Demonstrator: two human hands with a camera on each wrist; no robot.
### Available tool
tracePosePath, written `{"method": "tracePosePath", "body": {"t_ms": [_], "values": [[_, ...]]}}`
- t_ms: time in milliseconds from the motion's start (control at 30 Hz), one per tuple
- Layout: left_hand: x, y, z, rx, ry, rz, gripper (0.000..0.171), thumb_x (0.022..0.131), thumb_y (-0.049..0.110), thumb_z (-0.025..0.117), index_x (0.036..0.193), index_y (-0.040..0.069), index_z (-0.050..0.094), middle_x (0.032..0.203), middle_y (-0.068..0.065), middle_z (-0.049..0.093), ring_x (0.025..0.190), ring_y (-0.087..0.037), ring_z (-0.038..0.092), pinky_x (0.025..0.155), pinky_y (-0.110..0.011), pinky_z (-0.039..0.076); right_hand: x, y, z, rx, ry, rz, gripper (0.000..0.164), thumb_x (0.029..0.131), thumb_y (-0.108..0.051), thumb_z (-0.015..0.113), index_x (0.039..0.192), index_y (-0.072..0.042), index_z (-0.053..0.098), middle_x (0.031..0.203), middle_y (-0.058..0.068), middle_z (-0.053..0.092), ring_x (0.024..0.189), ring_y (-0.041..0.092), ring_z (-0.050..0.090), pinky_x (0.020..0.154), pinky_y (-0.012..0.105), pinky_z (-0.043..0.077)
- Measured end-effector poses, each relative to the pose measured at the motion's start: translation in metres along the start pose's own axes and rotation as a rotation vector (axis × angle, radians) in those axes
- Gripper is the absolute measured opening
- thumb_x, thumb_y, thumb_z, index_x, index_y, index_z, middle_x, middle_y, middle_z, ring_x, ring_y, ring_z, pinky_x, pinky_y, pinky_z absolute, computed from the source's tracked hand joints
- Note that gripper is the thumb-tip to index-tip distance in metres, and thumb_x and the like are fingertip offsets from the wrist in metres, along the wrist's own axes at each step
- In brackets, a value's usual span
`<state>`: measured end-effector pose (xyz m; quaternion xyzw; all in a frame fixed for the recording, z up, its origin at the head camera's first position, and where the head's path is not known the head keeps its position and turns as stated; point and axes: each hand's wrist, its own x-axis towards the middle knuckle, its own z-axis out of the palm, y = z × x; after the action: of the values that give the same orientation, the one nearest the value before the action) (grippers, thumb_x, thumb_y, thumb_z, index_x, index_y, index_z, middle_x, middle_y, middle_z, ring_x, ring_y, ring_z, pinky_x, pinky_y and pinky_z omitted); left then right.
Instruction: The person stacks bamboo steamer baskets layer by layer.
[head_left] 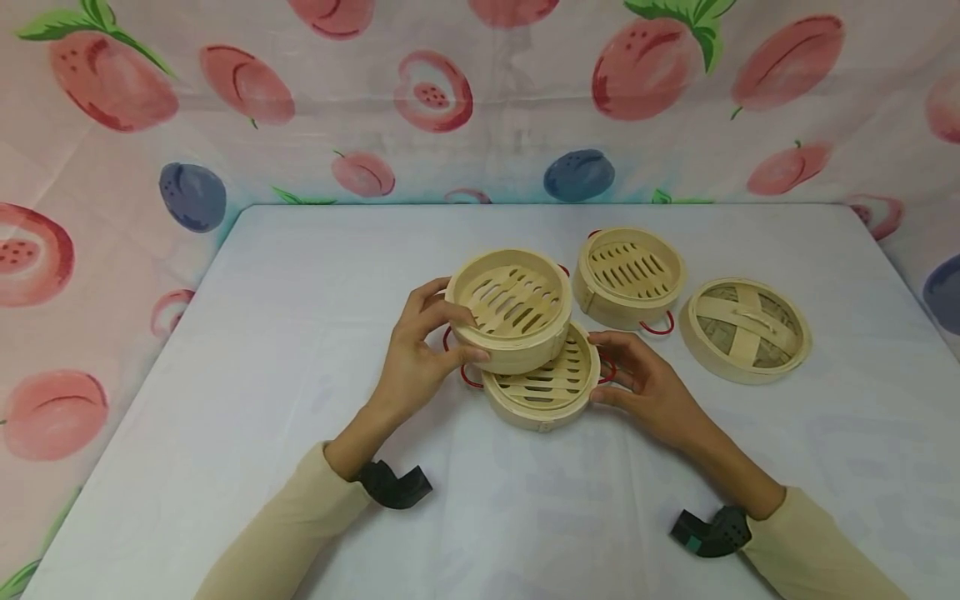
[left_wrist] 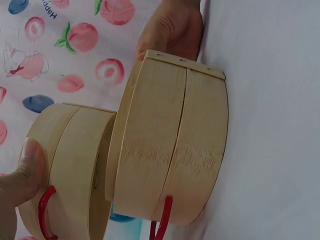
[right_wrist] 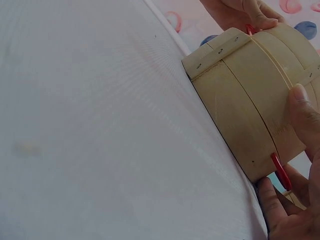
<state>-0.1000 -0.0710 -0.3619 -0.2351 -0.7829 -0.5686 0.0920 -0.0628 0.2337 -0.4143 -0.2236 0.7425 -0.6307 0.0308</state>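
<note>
My left hand [head_left: 423, 350] grips a round bamboo steamer basket [head_left: 513, 354] by its left side, thumb on the wall and fingers over the rim. This upper basket, with a slatted floor, overlaps the back of a lower bamboo steamer basket [head_left: 543, 419] on the table. In the left wrist view a gap shows between the walls of the upper basket [left_wrist: 75, 165] and the lower basket [left_wrist: 150, 135]. My right hand [head_left: 648, 392] holds the lower basket's right side beside its red handle [head_left: 609, 367], with the thumb on its wall in the right wrist view.
Behind to the right stands another slatted steamer basket [head_left: 630, 308] with red handles. A woven bamboo lid [head_left: 746, 333] lies to its right. Both rest on the white-covered table [head_left: 225, 417]. A fruit-print cloth [head_left: 510, 100] hangs along the table's back edge.
</note>
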Motion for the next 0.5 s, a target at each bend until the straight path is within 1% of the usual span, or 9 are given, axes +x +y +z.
{"method": "tracePosePath", "body": {"t_ms": [200, 333, 500], "values": [[-0.006, 0.0, 0.006, -0.015, -0.002, 0.002, 0.033, 0.067, 0.007, 0.086, 0.093, 0.009, 0.066, 0.139, -0.01, 0.039, 0.123, -0.02, 0.043, 0.099, -0.044, 0.037, -0.001, 0.0, 0.0, -0.001, -0.004, -0.01, 0.068, 0.077, 0.013, 0.072, 0.137, 0.003, 0.041, 0.138, 0.017, 0.042, 0.127, 0.018, 0.043, 0.098, 0.025, 0.043], [-0.008, 0.002, 0.009, -0.036, -0.009, 0.001, 0.034, 0.065, 0.005, 0.086, 0.093, 0.009, 0.067, 0.139, -0.01, 0.038, 0.123, -0.021, 0.044, 0.101, -0.044, 0.037, -0.001, -0.001, 0.0, 0.003, -0.008, -0.015, 0.068, 0.077, 0.014, 0.071, 0.137, 0.003, 0.04, 0.139, 0.017, 0.041, 0.128, 0.019, 0.043, 0.098, 0.026, 0.042], [-0.011, 0.003, 0.013, -0.037, -0.015, -0.005, 0.034, 0.066, 0.005, 0.086, 0.093, 0.009, 0.067, 0.14, -0.009, 0.037, 0.123, -0.021, 0.044, 0.102, -0.043, 0.036, 0.0, -0.002, 0.001, 0.013, -0.011, -0.016, 0.07, 0.077, 0.014, 0.071, 0.138, 0.002, 0.038, 0.141, 0.016, 0.039, 0.129, 0.021, 0.042, 0.099, 0.026, 0.042]]}}
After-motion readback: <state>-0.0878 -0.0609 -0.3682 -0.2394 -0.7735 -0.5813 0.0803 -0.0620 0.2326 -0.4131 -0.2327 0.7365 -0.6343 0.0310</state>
